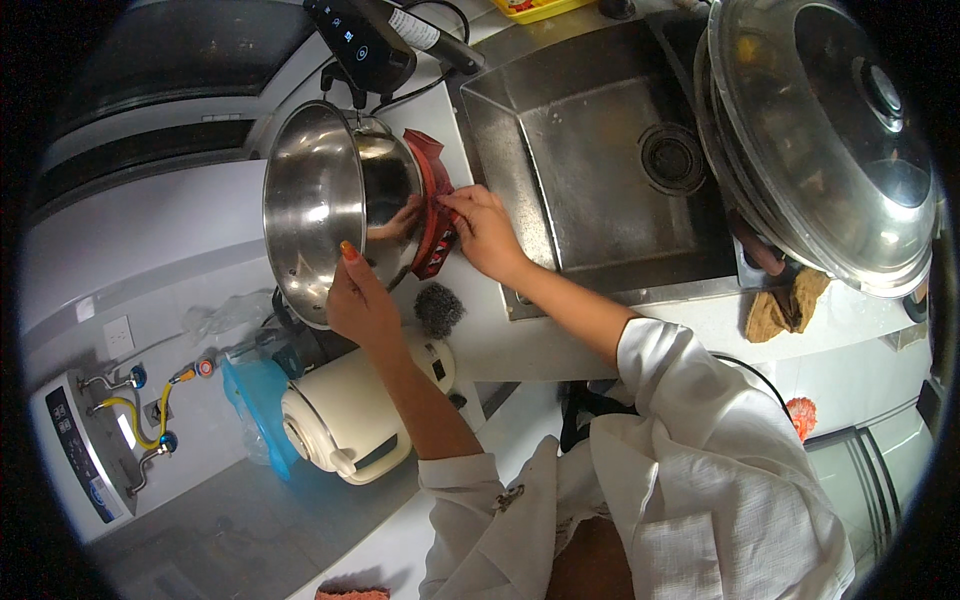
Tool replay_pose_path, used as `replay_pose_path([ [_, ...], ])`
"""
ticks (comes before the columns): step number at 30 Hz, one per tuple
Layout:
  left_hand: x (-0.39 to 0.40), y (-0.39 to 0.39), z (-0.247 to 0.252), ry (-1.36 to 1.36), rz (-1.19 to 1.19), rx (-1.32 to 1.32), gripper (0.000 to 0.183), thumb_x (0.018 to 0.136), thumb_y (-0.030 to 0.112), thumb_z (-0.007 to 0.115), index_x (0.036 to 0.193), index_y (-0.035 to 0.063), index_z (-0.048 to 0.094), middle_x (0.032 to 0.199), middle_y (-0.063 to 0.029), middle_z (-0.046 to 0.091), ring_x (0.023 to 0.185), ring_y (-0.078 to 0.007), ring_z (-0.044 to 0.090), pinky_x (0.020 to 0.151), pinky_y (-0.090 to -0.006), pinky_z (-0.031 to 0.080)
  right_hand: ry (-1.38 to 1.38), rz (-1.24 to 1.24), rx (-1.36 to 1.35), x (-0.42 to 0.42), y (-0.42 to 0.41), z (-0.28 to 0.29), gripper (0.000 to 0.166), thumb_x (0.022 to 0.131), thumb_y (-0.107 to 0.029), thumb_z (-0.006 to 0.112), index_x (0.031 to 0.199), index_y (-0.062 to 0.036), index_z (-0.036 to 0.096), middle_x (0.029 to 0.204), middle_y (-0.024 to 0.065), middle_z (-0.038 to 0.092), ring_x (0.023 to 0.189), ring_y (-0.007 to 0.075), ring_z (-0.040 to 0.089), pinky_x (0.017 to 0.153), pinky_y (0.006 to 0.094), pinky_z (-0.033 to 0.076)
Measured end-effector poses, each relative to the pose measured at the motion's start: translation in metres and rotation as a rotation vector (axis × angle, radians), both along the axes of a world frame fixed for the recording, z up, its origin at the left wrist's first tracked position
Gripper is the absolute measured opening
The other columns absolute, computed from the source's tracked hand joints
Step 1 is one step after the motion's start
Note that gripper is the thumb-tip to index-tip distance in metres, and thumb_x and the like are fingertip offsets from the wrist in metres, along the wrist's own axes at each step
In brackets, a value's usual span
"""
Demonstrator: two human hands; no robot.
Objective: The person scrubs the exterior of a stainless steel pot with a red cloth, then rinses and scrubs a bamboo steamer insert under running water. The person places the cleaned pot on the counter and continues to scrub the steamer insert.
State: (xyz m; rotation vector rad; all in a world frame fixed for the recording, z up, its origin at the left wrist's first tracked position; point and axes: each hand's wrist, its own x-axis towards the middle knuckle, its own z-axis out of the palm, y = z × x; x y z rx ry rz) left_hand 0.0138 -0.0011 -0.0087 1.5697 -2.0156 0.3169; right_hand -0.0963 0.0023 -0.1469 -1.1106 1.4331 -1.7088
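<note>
My left hand (364,304) grips the near rim of a wide stainless-steel bowl (311,210), its thumb up against the edge. Polished rounded steel (390,187) right of that rim mirrors my other hand; I cannot tell whether it is the bowl's own outside or a second vessel. Between the fingertips of my right hand (484,232) is a crumpled red packet (431,251) bearing print, close against the steel. A dark wire scourer (439,310) lies on the white counter (480,341) below the packet.
To the right is a steel sink (600,195) with a drain, beside a large domed lid (817,135) and a brown cloth (787,306). A cream kettle (352,412) and a blue plastic basin (259,409) stand near my left forearm. A black device (364,49) has lit symbols.
</note>
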Motion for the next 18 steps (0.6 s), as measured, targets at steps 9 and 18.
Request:
replay_pose_path([
  [9, 0.001, -0.001, -0.002, -0.008, 0.040, 0.001, 0.047, 0.095, 0.039, 0.039, 0.072, 0.0047, 0.061, 0.050, -0.0084, 0.050, 0.044, -0.0220, 0.050, 0.043, -0.0332, 0.035, 0.263, 0.122, 0.048, -0.018, 0.008, 0.005, 0.039, 0.074, 0.004, 0.055, 0.108, -0.0124, 0.065, 0.106, 0.0071, 0.055, 0.100, 0.0273, 0.050, 0.085, 0.0379, 0.039],
  [18, 0.002, 0.000, -0.001, 0.001, -0.015, -0.002, 0.046, 0.095, 0.039, 0.040, 0.073, 0.0045, 0.061, 0.050, -0.0080, 0.049, 0.044, -0.0213, 0.050, 0.043, -0.0333, 0.035, 0.150, 0.024, 0.194, -0.022, 0.008, 0.020, 0.027, 0.078, -0.007, 0.061, 0.105, -0.0129, 0.066, 0.098, 0.0093, 0.057, 0.096, 0.0287, 0.053, 0.085, 0.0364, 0.041],
])
